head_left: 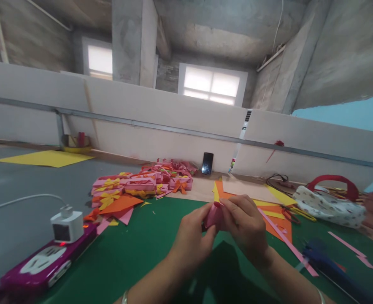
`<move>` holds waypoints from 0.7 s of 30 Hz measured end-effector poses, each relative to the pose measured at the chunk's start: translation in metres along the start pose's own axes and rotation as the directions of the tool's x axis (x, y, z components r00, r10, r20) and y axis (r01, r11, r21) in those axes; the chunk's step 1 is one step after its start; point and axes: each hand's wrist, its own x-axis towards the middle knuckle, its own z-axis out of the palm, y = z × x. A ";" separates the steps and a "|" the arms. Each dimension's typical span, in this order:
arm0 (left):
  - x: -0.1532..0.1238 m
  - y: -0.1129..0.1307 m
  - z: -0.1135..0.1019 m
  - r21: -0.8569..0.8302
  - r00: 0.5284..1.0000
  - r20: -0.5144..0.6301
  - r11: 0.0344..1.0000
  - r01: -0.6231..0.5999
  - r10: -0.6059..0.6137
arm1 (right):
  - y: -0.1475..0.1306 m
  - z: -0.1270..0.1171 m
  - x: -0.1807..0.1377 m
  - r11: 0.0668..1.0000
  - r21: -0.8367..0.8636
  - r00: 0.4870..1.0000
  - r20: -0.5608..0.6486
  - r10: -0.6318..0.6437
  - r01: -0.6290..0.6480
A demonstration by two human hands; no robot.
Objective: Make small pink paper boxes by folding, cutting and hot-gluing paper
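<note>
Above the green mat [123, 261], a small piece of pink folded paper [214, 217] with a red bit at its top edge is held between both hands. My left hand [191, 236] pinches it from the left, thumb in front and fingers behind. On the other side, the fingertips of my right hand [246, 228] press at its upper right corner near the red bit. Parts of the paper are hidden by my fingers. To the right of my right hand lies a long pink strip [287, 245], beside a blue glue gun [328, 264].
A pile of pink paper pieces with bows [142, 183] lies at back left. A purple power strip [50, 257] carries a white charger [66, 226]. A phone [207, 163] leans against the white board. Orange sheets [279, 228] and a dotted bag [328, 207] sit right.
</note>
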 end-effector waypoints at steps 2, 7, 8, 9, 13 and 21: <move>0.001 0.003 -0.001 0.007 1.000 -0.007 1.000 0.014 -0.014 | 0.000 0.000 0.000 1.000 0.013 1.000 0.019 -0.001 0.001; 0.005 0.003 -0.002 -0.005 0.994 -0.026 0.995 0.103 -0.103 | -0.003 -0.001 0.001 0.997 0.049 0.998 0.021 -0.057 0.056; 0.005 0.003 -0.002 0.000 0.993 -0.026 0.993 0.117 -0.117 | -0.004 -0.001 0.001 0.997 0.058 0.998 0.012 -0.057 0.056; 0.005 0.002 -0.002 0.005 0.992 -0.024 0.992 0.126 -0.125 | -0.006 -0.001 0.001 0.996 0.068 0.999 0.012 -0.050 0.049; 0.004 0.002 0.000 0.018 0.992 -0.034 0.992 0.122 -0.121 | -0.011 -0.001 0.003 0.997 0.078 0.999 0.033 -0.025 0.023; 0.001 0.007 -0.001 0.023 0.993 -0.047 0.994 0.105 -0.104 | -0.015 0.001 0.001 0.999 0.036 0.999 0.021 -0.037 0.036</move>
